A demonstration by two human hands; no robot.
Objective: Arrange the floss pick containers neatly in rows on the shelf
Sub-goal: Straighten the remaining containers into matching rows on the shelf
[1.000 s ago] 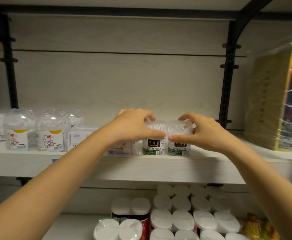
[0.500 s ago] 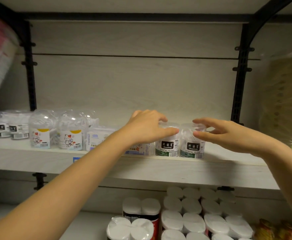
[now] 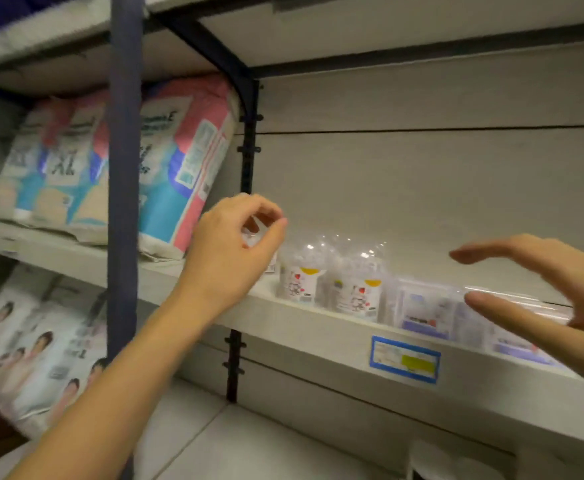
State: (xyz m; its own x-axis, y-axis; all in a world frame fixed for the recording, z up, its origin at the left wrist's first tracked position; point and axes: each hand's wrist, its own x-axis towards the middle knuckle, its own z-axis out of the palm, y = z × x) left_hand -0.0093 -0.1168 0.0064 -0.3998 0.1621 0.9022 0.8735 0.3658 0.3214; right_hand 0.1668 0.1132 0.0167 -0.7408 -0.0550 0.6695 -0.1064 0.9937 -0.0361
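Our left hand (image 3: 230, 258) reaches up to the left end of the pale shelf (image 3: 318, 327), its grip half curled with thumb and forefinger pinched toward each other in front of a clear container (image 3: 254, 233) that is mostly hidden behind the fingers; we cannot tell whether the grip actually has it or only touches it. Our right hand (image 3: 557, 289) hovers at the right, grip released, fingers spread flat and thumb stretched out below them, holding nothing, just in front of the flat clear packs (image 3: 429, 311) with purple print that sit along the shelf. Between our 2 hands stand 2 clear domed floss pick containers (image 3: 328, 282), side by side and upright at the shelf's front edge, each bearing a white label with a small cartoon figure and a yellow patch. A blue-framed price tag (image 3: 404, 358) is fixed to the shelf's front face below them. To the left, beyond a dark upright post (image 3: 124, 168), bulky soft packages (image 3: 117, 161) marked XL lean on the neighbouring shelf. The picture is blurred, so the labels cannot be read.
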